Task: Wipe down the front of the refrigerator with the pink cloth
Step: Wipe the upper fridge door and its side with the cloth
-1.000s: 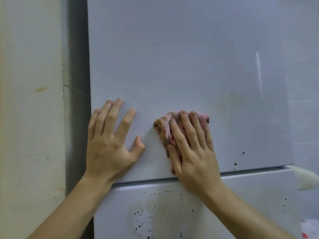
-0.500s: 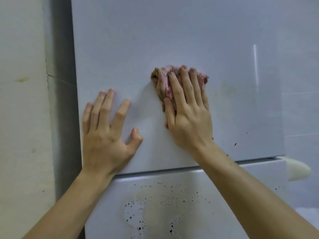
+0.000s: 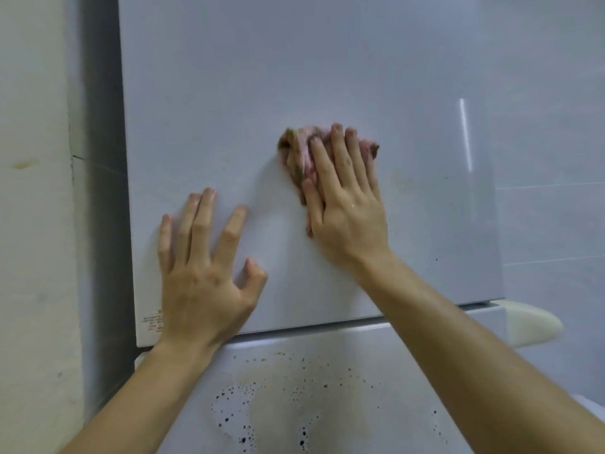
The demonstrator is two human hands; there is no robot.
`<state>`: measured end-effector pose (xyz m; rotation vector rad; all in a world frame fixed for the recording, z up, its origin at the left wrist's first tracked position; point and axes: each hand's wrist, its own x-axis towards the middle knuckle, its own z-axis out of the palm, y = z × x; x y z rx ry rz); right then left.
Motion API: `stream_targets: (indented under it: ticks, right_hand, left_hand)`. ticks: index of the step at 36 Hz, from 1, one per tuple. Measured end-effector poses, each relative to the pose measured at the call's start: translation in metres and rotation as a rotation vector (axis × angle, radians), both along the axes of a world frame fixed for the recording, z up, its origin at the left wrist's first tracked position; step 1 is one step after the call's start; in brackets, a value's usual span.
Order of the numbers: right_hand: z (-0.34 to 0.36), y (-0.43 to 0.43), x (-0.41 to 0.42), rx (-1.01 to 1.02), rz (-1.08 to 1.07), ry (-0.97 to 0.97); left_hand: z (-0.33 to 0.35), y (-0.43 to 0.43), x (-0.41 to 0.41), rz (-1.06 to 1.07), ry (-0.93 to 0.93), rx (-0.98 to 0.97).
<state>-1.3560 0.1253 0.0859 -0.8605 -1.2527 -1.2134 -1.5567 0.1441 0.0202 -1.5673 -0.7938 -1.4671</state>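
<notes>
Crumpled pink terry cloth [image 3: 302,149] sits mid-panel on glossy white refrigerator upper door [image 3: 294,60], pinned under right hand [image 3: 350,214], fingers straight for wiping pressure; left hand [image 3: 203,276] splayed flat beside it, holding nothing, probably bracing door.

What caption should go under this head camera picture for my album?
Right hand presses the pink cloth on the refrigerator door; left hand rests on it too.
</notes>
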Motion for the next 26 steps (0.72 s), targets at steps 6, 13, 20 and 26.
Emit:
stream_targets:
  ticks: [6,13,20,26]
  right_hand:
    - [0.006,0.001,0.003,0.014,0.018,0.057]
    - [-0.09,-0.01,0.022,-0.098,0.127,0.067]
    - [-0.109,-0.014,0.036,-0.174,0.028,0.008]
    - [-0.051,-0.006,0.035,-0.11,-0.043,0.025]
  left_hand:
    - [0.003,-0.004,0.014,-0.013,0.075,0.024]
    - [-0.003,-0.004,0.03,-0.023,-0.001,0.011]
    - [0.0,-0.005,0.042,0.022,0.008,0.022]
    - [0.003,-0.008,0.043,0.023,0.015,-0.013]
